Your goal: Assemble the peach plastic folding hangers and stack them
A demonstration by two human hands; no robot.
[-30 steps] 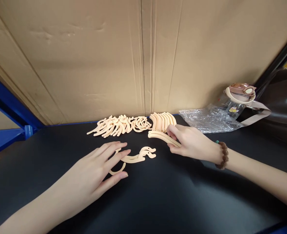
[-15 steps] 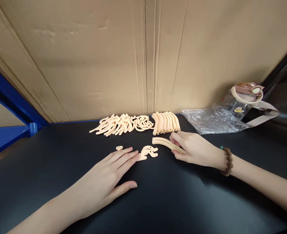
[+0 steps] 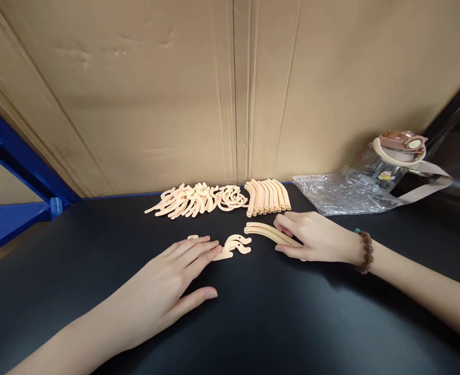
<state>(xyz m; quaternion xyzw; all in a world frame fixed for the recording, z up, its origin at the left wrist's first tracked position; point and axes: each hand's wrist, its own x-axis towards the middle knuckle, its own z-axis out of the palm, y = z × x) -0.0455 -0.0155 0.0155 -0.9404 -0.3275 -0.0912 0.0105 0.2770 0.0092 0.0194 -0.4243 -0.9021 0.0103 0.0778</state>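
My left hand (image 3: 167, 284) lies flat on the black table (image 3: 253, 323), fingers stretched out and covering part of a pale orange curved plastic piece (image 3: 235, 245) whose hooked end sticks out past the fingertips. My right hand (image 3: 315, 238), with a brown bead bracelet at the wrist, pinches the near end of a small stack of long curved strips (image 3: 266, 232) lying on the table.
Against the cardboard wall (image 3: 230, 94) lie a loose pile of hooked pieces (image 3: 193, 199) and a neat row of curved strips (image 3: 269, 196). A crumpled clear plastic bag (image 3: 339, 194) and a drinking bottle with a strap (image 3: 396, 159) sit at the right. Blue shelf framing (image 3: 14, 208) stands left.
My left hand slid forward over the curved piece and flattened on it. My right hand drew the stack of strips a little away from the row, toward me.
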